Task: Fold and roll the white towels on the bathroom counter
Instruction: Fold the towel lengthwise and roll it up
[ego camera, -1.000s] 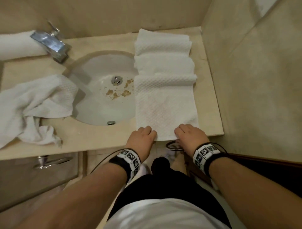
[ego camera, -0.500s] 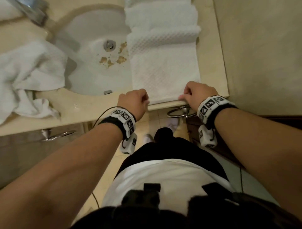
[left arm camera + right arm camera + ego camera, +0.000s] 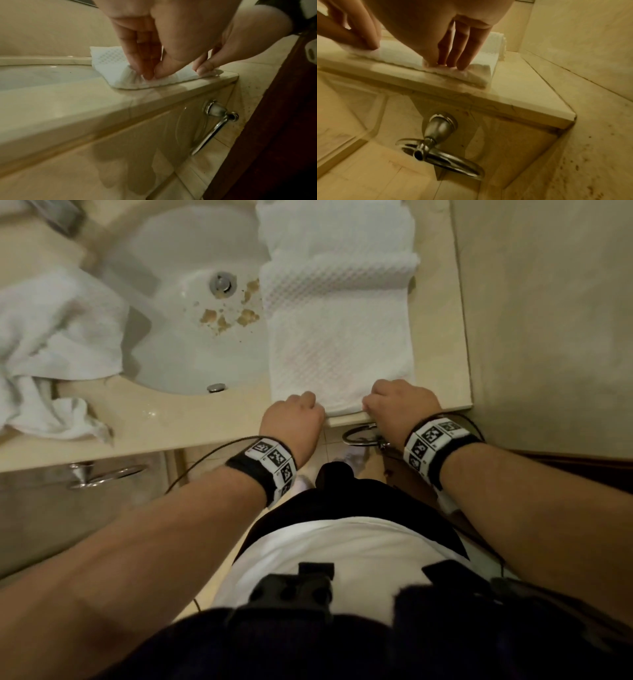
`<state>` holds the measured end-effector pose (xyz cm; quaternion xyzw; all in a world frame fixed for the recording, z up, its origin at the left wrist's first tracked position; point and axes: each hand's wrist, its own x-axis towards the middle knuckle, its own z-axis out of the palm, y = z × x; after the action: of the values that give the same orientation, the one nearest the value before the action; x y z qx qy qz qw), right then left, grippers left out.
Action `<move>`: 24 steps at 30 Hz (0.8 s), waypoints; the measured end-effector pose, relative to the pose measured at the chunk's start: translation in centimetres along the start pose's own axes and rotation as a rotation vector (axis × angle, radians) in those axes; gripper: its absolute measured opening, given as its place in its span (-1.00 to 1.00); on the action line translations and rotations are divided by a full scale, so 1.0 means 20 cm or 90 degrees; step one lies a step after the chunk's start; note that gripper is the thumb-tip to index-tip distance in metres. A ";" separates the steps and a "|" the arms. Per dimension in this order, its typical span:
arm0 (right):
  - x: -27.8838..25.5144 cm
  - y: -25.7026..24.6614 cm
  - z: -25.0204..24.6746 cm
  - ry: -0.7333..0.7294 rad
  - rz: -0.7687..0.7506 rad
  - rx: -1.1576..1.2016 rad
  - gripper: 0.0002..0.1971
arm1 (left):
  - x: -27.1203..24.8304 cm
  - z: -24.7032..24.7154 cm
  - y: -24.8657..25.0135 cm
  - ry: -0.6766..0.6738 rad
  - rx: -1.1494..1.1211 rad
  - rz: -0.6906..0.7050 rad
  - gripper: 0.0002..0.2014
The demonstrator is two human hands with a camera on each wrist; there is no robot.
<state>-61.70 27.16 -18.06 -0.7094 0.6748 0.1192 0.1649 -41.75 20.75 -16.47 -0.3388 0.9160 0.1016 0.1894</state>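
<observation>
Dim, warm yellow indoor light; soft motion blur throughout; wide-angle edge distortion; faint glare on counter.

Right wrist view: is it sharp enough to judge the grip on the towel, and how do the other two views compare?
Right wrist view: dim, yellowish, motion-smeared around the right hand and folded towel. Left wrist view: sharper; left hand pinching the towel edge reads clearly. Head view: wide-angle bend, blurred faucet at the corner.

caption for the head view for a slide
Both hands pinch the near edge of a folded towel beside the sink.
</observation>
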 end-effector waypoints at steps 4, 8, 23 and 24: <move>-0.06 -0.01 0.07 0.077 -0.044 -0.029 -0.87 | -0.05 0.14 -0.02 0.128 -0.048 0.033 -0.74; -0.09 0.02 0.13 0.186 -0.085 -0.034 -0.69 | -0.10 0.26 -0.05 0.207 -0.069 0.060 -0.49; -0.09 0.00 0.15 0.130 -0.072 0.004 -0.79 | -0.06 0.27 -0.09 0.195 -0.078 0.098 -0.71; -0.08 0.01 0.14 0.122 -0.060 0.022 -0.82 | -0.06 0.26 -0.09 0.184 -0.079 0.094 -0.72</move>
<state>-61.77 29.75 -19.90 -0.7457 0.6551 0.0316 0.1174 -38.34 21.65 -20.74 -0.2931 0.9479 0.1219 0.0265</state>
